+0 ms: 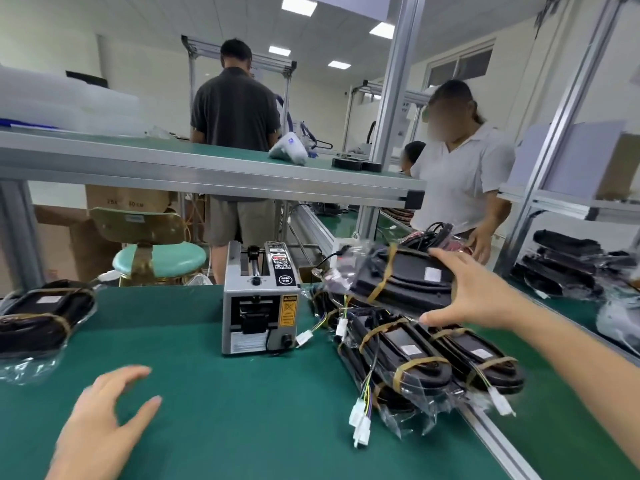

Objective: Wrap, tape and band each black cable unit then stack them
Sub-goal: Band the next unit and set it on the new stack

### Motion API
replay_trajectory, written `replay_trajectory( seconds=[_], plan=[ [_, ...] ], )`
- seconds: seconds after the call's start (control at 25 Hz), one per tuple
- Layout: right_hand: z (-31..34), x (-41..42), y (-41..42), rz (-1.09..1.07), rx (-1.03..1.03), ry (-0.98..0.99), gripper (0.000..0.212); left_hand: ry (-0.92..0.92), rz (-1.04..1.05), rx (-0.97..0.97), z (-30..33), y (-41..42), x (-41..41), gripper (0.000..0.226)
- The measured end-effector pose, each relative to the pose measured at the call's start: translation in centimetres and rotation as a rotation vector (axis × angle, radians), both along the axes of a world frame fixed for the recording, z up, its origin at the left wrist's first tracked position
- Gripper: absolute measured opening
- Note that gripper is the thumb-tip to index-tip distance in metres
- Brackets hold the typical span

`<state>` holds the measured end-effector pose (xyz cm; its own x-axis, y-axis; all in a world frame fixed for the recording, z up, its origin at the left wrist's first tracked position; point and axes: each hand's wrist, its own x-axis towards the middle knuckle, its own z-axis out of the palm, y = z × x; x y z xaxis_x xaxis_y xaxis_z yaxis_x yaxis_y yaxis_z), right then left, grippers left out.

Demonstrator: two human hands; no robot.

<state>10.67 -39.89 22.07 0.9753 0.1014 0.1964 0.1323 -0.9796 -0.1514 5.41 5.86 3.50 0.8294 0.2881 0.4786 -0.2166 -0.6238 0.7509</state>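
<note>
Right hand [474, 292] grips a bagged, banded black unit [398, 277] by its near end, thumb under, fingers over the top; unit held tilted above the stack [433, 355] of finished units at the table's [242, 410] right edge (white connectors trail off the stack toward the camera). Left hand [104, 417] low at front left, fingers spread and relaxed, holding nothing, over bare green mat; whether it touches the mat is unclear. It is well apart from the held unit. Tape dispenser [259, 299] stands between the hands, farther back. More wrapped units [38, 317] at far left of the table.
</note>
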Motion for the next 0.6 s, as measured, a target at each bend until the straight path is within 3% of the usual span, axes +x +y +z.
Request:
replay_trajectory(
  seconds=[0.16,0.28,0.32,0.4,0.48,0.6],
  plan=[
    [1.3,-4.3,9.5,0.542,-0.425,-0.098,0.113,-0.175,-0.304,0.155,8.6,-5.6,-2.1,0.072],
    [-0.3,-6.6,17.1,0.921,-0.645,-0.228,0.107,0.158,-0.675,0.135,11.6,-6.9,-2.1,0.102],
    [-1.1,-7.0,19.2,1.003,-0.705,-0.26,0.107,0.279,-0.774,0.08,11.7,-6.6,-2.1,0.101],
    [-2.1,-7.2,21.5,1.051,-0.768,-0.349,0.108,0.293,-0.812,-0.052,10.8,-5.4,-2.4,0.078],
    [-1.8,-6.8,21.8,1.009,-0.588,-0.37,0.11,0.208,-0.682,-0.235,9.0,-3.5,-2.9,0.058],
    [-1.2,-5.6,21.1,0.913,0.145,-0.058,0.096,0.114,-0.537,-0.484,5.7,-1.0,-3.5,0.057]
  ],
)
